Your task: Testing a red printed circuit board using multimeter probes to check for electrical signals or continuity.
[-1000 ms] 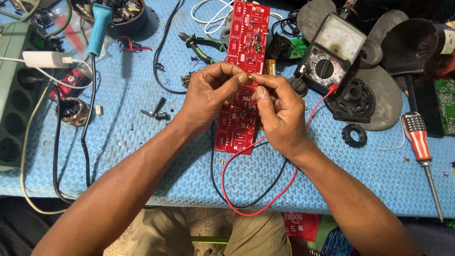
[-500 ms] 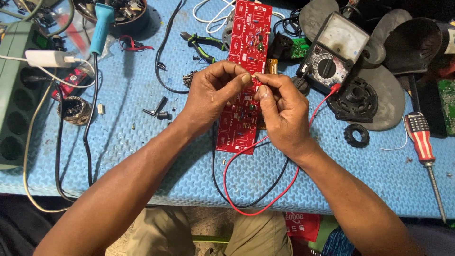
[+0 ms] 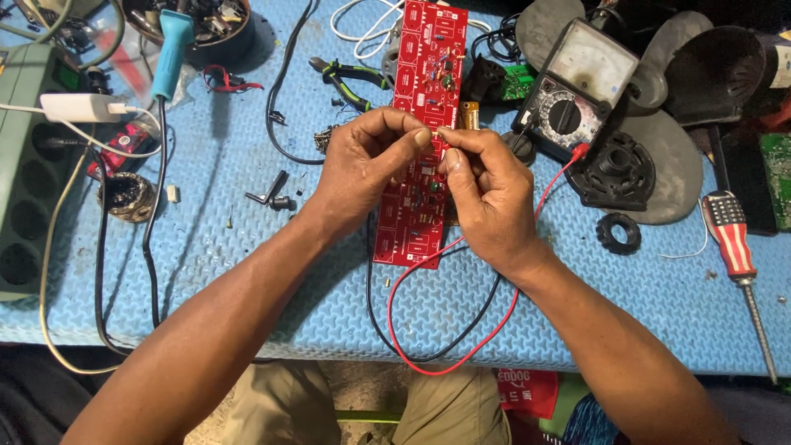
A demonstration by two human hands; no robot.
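Observation:
A long red circuit board (image 3: 427,74) lies on the blue mat (image 3: 247,247), running away from me. My left hand (image 3: 362,169) and my right hand (image 3: 486,194) meet just above its middle. Their thumbs and forefingers pinch one tiny part (image 3: 434,132) between them; it is too small to identify. An analog multimeter (image 3: 577,82) stands at the upper right, its red lead (image 3: 461,330) and black lead looping under my right wrist toward the mat's front edge.
A blue-handled soldering iron (image 3: 171,45) and a bowl of parts sit at the upper left, a grey-green power strip (image 3: 21,165) at the left edge. Green pliers (image 3: 350,78) lie beside the board. A striped-handle screwdriver (image 3: 733,239) and black speaker parts (image 3: 618,169) lie right.
Both hands stay pinched together over the board; they have shifted only slightly, with the fingertips drawn closer around the small part.

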